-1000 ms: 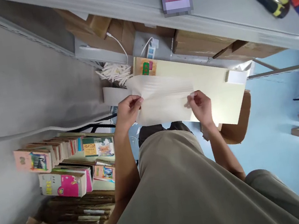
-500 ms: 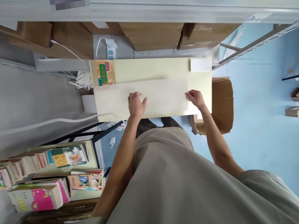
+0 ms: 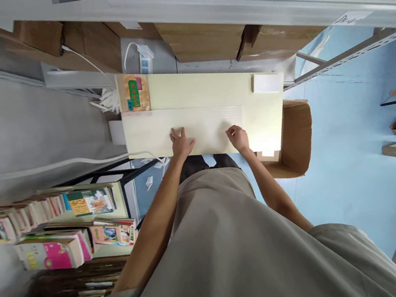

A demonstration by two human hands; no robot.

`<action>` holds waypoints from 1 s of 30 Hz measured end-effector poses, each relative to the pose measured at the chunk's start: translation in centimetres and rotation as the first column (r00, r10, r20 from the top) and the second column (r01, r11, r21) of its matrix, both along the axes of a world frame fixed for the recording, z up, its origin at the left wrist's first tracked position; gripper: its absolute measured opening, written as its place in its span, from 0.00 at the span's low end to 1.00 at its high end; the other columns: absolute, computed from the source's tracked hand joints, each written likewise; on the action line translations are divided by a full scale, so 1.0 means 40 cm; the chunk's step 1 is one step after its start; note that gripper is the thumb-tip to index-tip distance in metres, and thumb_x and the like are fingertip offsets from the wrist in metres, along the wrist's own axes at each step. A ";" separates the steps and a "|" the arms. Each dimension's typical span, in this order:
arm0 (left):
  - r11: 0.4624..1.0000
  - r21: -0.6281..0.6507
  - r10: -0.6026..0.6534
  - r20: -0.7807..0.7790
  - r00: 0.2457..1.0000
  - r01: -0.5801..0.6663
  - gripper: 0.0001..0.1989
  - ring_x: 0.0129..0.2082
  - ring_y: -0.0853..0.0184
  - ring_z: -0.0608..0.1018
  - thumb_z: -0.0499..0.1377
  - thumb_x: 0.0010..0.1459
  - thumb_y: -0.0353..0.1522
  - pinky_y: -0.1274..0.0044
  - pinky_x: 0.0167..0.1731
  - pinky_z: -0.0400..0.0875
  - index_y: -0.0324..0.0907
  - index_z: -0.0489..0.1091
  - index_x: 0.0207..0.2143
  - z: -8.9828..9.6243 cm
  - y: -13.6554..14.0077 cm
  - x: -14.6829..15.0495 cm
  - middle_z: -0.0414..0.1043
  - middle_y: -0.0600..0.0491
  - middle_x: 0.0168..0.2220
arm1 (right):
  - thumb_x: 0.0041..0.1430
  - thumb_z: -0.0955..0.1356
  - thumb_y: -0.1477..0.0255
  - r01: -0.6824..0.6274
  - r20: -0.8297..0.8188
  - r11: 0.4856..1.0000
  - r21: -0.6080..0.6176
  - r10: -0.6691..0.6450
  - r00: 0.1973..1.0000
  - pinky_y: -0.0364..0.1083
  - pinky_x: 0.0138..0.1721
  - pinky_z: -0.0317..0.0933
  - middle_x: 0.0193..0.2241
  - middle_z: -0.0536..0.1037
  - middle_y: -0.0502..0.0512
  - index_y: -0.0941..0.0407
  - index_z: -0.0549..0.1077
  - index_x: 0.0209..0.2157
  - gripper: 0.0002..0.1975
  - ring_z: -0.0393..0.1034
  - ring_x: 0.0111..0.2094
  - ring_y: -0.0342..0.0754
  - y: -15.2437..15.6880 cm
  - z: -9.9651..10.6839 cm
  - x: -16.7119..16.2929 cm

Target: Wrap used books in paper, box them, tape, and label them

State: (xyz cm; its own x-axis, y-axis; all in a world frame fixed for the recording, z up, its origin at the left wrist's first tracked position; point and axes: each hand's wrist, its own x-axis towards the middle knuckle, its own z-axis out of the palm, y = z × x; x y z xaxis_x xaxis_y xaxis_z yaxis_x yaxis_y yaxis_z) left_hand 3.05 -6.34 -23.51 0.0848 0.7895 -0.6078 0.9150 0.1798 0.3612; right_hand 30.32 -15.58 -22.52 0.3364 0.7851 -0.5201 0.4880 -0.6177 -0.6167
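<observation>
A long, pale, thin sheet (image 3: 193,119) lies along the near half of the cream table (image 3: 203,85). My left hand (image 3: 181,143) rests on the sheet with its fingers spread. Over the right part of the sheet is my right hand (image 3: 238,138), its fingertips pinched together; whatever is between them is too small or too clear to make out. Faint lines show on the sheet's right end, just beyond that hand. A colourful book (image 3: 136,93) lies at the table's far left corner, and a small white box (image 3: 265,83) at the far right.
An open cardboard box (image 3: 295,139) stands beside the table's right end. Shelved books (image 3: 90,202) are at the left. Behind the table are cardboard boxes (image 3: 200,39) and a power strip (image 3: 145,63) under a grey shelf (image 3: 199,9). A white cable (image 3: 73,162) runs in from the left.
My right hand has moved left, inward over the sheet, still pinched. My left hand stays on the sheet with its fingers more spread. Lines now show on the sheet's right part.
</observation>
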 end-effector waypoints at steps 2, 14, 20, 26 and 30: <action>0.999 0.043 -0.003 0.042 0.999 0.001 0.44 0.87 0.29 0.52 0.72 0.65 0.40 0.44 0.81 0.56 0.36 0.67 0.78 -0.004 0.006 -0.013 0.50 0.24 0.86 | 0.74 0.72 0.67 -0.041 -0.042 0.998 -0.050 0.039 0.998 0.52 0.53 0.76 0.46 0.89 0.60 0.52 0.80 0.41 0.06 0.83 0.43 0.54 0.003 -0.010 -0.037; 0.977 0.146 0.152 0.032 0.988 -0.155 0.10 0.61 0.46 0.82 0.68 0.65 0.33 0.55 0.73 0.72 0.44 0.78 0.48 -0.038 0.155 -0.352 0.81 0.37 0.55 | 0.67 0.74 0.75 0.060 0.099 0.972 -0.225 -0.039 0.994 0.55 0.56 0.77 0.39 0.91 0.60 0.51 0.78 0.33 0.07 0.87 0.46 0.59 0.051 0.011 -0.071; 0.999 0.039 0.029 0.191 0.981 -0.037 0.15 0.58 0.49 0.82 0.73 0.60 0.30 0.57 0.70 0.75 0.45 0.75 0.47 -0.067 0.153 -0.415 0.79 0.40 0.54 | 0.73 0.75 0.68 0.037 -0.117 0.992 -0.118 -0.050 0.992 0.49 0.48 0.80 0.42 0.92 0.58 0.53 0.82 0.40 0.05 0.88 0.41 0.52 0.212 -0.002 -0.322; 0.999 -0.049 0.021 0.355 0.935 -0.004 0.09 0.46 0.54 0.86 0.68 0.64 0.32 0.64 0.57 0.82 0.44 0.80 0.47 -0.082 0.195 -0.471 0.85 0.45 0.46 | 0.76 0.76 0.63 0.067 -0.495 0.994 -0.092 -0.104 0.863 0.40 0.32 0.75 0.31 0.89 0.52 0.54 0.81 0.33 0.15 0.82 0.25 0.44 0.423 -0.060 -0.648; 0.999 -0.021 0.037 0.422 0.906 -0.031 0.05 0.44 0.55 0.88 0.65 0.67 0.31 0.67 0.52 0.81 0.45 0.81 0.44 -0.077 0.273 -0.503 0.89 0.47 0.45 | 0.80 0.75 0.60 0.144 -0.481 0.965 -0.218 -0.234 0.845 0.39 0.27 0.73 0.26 0.88 0.53 0.54 0.79 0.28 0.24 0.80 0.21 0.43 0.492 -0.093 -0.733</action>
